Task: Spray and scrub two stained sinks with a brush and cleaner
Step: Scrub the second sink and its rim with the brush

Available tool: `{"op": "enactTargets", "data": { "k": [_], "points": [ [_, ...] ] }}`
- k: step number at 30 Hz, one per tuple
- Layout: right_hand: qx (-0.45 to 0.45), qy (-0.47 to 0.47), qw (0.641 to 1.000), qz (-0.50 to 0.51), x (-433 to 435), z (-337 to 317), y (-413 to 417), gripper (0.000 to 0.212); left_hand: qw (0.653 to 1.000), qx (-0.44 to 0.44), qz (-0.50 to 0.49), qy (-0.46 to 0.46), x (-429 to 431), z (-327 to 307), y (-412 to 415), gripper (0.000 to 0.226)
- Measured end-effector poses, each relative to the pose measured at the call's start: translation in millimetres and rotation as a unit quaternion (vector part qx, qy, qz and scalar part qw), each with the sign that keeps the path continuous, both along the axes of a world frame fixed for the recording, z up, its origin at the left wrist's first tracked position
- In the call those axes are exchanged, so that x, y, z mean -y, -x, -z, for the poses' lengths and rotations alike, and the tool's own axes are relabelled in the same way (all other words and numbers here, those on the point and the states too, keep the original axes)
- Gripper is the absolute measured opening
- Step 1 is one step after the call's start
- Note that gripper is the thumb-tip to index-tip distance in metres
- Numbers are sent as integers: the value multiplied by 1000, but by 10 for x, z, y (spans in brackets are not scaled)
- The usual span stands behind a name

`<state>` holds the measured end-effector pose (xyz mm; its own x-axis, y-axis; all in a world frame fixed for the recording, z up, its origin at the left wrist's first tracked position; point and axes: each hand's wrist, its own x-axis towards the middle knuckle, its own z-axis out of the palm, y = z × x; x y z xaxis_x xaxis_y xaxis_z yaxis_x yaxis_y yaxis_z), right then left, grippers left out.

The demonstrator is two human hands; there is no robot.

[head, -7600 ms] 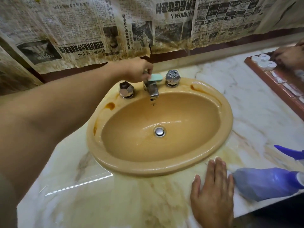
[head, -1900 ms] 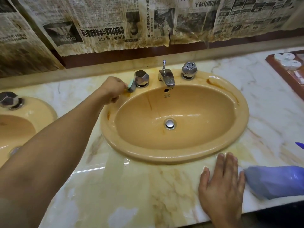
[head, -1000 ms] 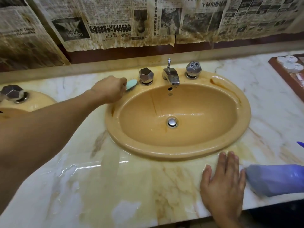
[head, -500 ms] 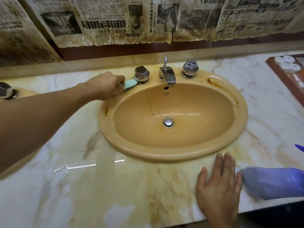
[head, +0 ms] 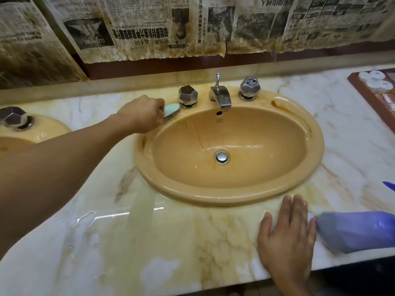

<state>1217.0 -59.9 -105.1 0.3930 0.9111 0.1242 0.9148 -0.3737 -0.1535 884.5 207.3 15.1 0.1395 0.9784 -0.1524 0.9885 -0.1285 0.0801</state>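
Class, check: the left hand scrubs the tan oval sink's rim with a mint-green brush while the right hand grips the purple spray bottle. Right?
No: the head view shows the right hand lying flat on the marble counter beside the purple spray bottle.

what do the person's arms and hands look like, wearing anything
Nothing worn that shows. The left hand is bare, with no glove or ring, and the left arm is bare along its whole visible length, with no sleeve or watch. The right hand is bare too, with short plain nails; only its wrist shows, with no cuff or band.
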Motion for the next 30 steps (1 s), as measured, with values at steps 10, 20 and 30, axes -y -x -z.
{"op": "enactTargets", "data": {
  "k": [10,20,30],
  "points": [
    [-6,8,1000,2,-4,11,-1,71,962,198,-181,54,-385,79,-189,23],
    [7,17,1000,2,10,-11,9,71,997,26,-55,45,990,59,795,16],
    [-3,15,1000,-8,25,-1,-8,72,998,11,-44,31,1005,128,592,20]
  ]
}}
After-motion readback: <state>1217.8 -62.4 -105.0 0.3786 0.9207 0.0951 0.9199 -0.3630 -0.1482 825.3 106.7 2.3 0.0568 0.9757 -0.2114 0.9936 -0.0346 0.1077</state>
